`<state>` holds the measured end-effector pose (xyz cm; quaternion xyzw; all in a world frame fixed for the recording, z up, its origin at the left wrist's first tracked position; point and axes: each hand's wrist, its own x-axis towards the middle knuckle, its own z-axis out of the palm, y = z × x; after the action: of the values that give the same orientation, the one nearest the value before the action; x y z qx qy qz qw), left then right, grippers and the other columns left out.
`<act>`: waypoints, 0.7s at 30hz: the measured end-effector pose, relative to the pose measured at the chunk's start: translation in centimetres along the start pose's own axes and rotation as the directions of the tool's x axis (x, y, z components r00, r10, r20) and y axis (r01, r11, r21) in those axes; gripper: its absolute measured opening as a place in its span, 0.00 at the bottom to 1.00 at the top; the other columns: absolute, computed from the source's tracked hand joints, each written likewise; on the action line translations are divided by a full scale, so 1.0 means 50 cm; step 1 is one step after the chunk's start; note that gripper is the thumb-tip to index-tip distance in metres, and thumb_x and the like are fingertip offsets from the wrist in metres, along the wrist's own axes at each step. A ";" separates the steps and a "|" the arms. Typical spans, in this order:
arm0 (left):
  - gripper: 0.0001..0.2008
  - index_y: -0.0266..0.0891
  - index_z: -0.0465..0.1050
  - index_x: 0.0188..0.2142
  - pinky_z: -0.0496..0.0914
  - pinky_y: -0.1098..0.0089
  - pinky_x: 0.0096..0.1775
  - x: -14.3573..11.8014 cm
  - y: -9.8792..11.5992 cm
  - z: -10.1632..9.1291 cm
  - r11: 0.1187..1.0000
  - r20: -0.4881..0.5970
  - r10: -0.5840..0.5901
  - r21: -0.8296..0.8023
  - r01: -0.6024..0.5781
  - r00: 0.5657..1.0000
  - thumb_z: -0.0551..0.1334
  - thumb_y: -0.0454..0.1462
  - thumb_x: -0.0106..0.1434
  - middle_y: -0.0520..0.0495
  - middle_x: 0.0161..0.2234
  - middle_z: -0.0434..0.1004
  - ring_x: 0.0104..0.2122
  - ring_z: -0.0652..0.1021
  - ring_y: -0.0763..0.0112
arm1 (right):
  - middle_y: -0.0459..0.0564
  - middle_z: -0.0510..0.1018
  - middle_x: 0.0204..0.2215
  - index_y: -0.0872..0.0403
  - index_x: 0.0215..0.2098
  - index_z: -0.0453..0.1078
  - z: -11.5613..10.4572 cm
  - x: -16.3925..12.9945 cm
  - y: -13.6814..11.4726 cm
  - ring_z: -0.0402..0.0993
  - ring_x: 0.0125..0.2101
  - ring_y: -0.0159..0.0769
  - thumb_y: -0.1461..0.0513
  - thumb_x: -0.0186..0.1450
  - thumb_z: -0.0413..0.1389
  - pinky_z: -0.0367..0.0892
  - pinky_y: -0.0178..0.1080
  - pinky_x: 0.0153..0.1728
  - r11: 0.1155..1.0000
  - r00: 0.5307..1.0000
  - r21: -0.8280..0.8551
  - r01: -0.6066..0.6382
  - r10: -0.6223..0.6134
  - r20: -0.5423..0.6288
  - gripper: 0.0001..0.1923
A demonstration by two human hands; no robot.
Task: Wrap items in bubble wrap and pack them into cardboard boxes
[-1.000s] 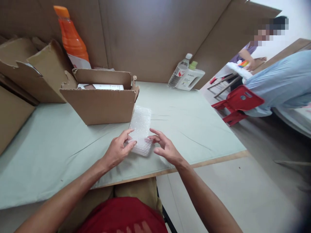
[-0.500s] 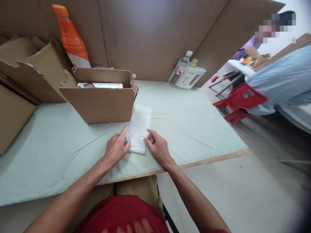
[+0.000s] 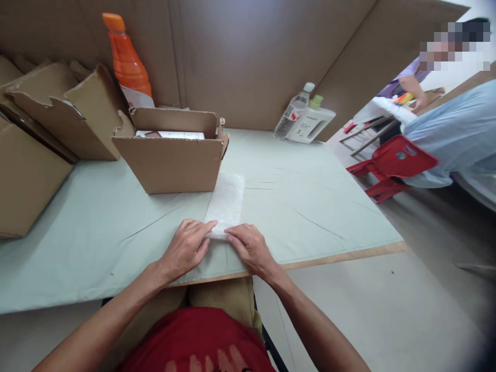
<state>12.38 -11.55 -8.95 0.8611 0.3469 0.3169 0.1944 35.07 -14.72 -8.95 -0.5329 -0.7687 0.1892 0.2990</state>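
A clear bubble wrap bag (image 3: 227, 199) lies lengthwise on the pale green tabletop, its far end beside the open cardboard box. My left hand (image 3: 186, 244) pinches the near left corner, thumb and fingers closed on the edge. At the near right corner, my right hand (image 3: 250, 245) grips the same edge with fingertips and thumb together. The near edge looks folded or lifted a little between both hands. The cardboard box (image 3: 174, 168) stands just beyond my left hand, with flat white items (image 3: 178, 135) showing inside it.
Behind the box stands an orange bottle (image 3: 132, 67). A clear water bottle (image 3: 292, 113) and a white jug (image 3: 310, 126) stand at the back right. More cardboard boxes (image 3: 34, 175) fill the left. A person (image 3: 413, 82) sits beyond the table, near a red chair (image 3: 403, 160).
Both hands have moved from the sides of the bubble wrap bag to its near edge and now pinch it there. The view has shifted slightly.
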 end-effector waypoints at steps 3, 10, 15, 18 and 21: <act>0.19 0.41 0.71 0.56 0.73 0.65 0.42 -0.008 0.012 -0.007 0.970 0.068 -0.187 -0.145 0.195 0.980 0.58 0.34 0.67 0.47 0.40 0.83 0.37 0.81 0.66 | 0.46 0.84 0.34 0.47 0.44 0.77 -0.020 -0.016 -0.015 0.80 0.33 0.39 0.59 0.71 0.53 0.73 0.41 0.37 0.979 0.988 0.144 -0.145 0.134 0.078 0.10; 0.21 0.39 0.71 0.57 0.74 0.65 0.41 0.026 0.003 0.019 0.944 0.095 -0.320 -0.052 0.326 0.942 0.60 0.34 0.64 0.44 0.45 0.81 0.36 0.79 0.65 | 0.57 0.79 0.51 0.49 0.51 0.72 -0.019 -0.063 -0.038 0.74 0.51 0.49 0.59 0.68 0.58 0.68 0.51 0.49 0.976 0.989 -0.202 0.080 -0.102 -0.104 0.14; 0.17 0.37 0.72 0.54 0.71 0.57 0.51 0.012 0.003 0.014 0.996 -0.019 -0.092 0.001 0.092 0.996 0.60 0.36 0.66 0.39 0.49 0.78 0.49 0.76 0.57 | 0.56 0.81 0.49 0.53 0.52 0.72 0.002 -0.058 -0.029 0.75 0.48 0.47 0.63 0.70 0.56 0.66 0.50 0.48 0.948 0.981 -0.254 0.192 -0.194 0.016 0.13; 0.18 0.38 0.70 0.56 0.71 0.58 0.49 -0.017 0.014 -0.008 0.998 0.048 0.004 -0.056 -0.001 0.999 0.59 0.34 0.66 0.42 0.45 0.80 0.46 0.77 0.60 | 0.52 0.84 0.43 0.53 0.50 0.73 -0.002 -0.055 -0.027 0.78 0.42 0.41 0.63 0.72 0.54 0.68 0.46 0.44 0.987 0.992 -0.107 0.121 -0.123 -0.014 0.11; 0.21 0.40 0.69 0.58 0.72 0.62 0.45 -0.029 0.020 -0.018 0.993 0.104 -0.067 -0.095 0.077 0.992 0.58 0.32 0.66 0.45 0.42 0.82 0.40 0.79 0.65 | 0.49 0.84 0.43 0.50 0.52 0.73 -0.012 -0.056 -0.029 0.79 0.39 0.38 0.61 0.73 0.53 0.71 0.41 0.41 0.999 0.999 0.026 0.018 -0.019 0.032 0.11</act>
<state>11.45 -13.20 -8.34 0.8522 0.3515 0.2827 0.2652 35.16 -17.89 -8.34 -0.5186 -0.7759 0.2049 0.2950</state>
